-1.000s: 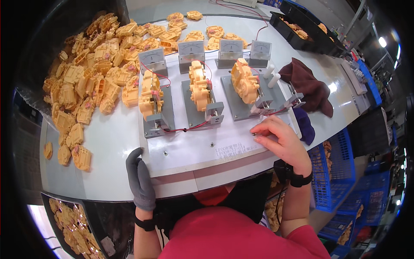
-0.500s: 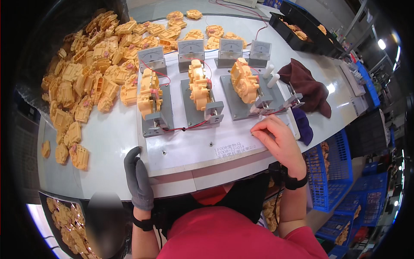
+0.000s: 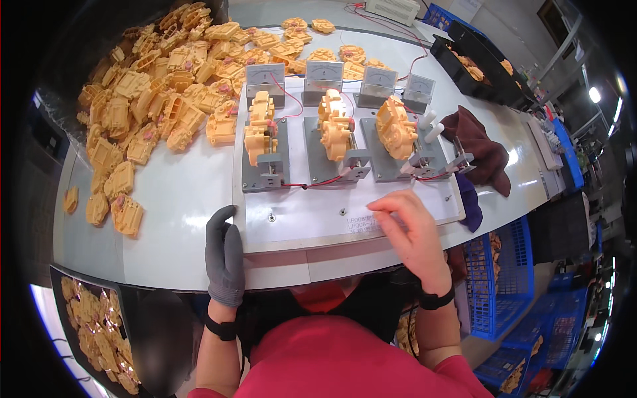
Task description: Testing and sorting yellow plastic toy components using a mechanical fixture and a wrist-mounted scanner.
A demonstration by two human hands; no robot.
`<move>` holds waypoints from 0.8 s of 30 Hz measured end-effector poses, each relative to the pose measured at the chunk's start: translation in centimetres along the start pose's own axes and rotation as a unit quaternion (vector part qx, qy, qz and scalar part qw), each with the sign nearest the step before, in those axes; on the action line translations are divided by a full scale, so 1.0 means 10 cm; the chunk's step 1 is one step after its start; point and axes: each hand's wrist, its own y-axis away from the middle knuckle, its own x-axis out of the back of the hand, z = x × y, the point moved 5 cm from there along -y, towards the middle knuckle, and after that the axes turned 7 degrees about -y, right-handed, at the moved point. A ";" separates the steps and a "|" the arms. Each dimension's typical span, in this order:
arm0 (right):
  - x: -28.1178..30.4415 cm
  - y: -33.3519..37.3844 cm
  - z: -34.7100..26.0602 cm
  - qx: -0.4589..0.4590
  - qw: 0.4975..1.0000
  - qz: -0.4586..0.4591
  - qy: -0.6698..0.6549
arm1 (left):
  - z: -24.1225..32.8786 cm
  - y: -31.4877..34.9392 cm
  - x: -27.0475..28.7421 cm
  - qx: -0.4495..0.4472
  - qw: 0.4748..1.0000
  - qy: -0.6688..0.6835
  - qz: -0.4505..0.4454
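Left grip: the grey-gloved left hand (image 3: pixel 225 259) lies at the left near corner of the white board (image 3: pixel 312 232), fingers loosely extended, clasping nothing visible.
Right grip: the bare right hand (image 3: pixel 413 235) is over the board's near right part, beside printed lines, index finger and thumb parted, nothing seen between them; whether it touches the board I cannot tell.
Left housing: a yellow housing (image 3: pixel 260 132) on the left grey base, narrow side facing near, long axis running far to near, almost straight.
Middle housing: a second one (image 3: pixel 334 126) on the middle base, long axis also far to near, near end slightly to the right.
Right housing: a third (image 3: pixel 395 129) on the right base, its far end leaning left, near end right, a rounded bulge toward the near side.
Wiring: red and black wires (image 3: pixel 322 182) pass along the near ends of the bases.
Meters: four dial meters in a row behind, the leftmost (image 3: pixel 265 76) at the far side of the left housing.
Tabletop: on the tabletop (image 3: pixel 179 212), a heap of loose housings (image 3: pixel 159 93) at left, pointing every way; a brown cloth (image 3: pixel 474 149) at right.
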 end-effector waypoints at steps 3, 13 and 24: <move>-0.20 -0.07 -0.08 0.025 0.998 -0.034 0.040 | 0.02 -0.01 0.00 0.001 1.000 0.001 0.000; -0.40 -0.15 -0.08 0.064 0.995 -0.023 0.067 | 0.02 -0.02 -0.01 -0.005 1.000 0.007 0.006; -0.40 -0.14 -0.06 0.085 0.993 -0.011 0.075 | -0.01 -0.02 -0.01 -0.003 1.000 0.012 0.001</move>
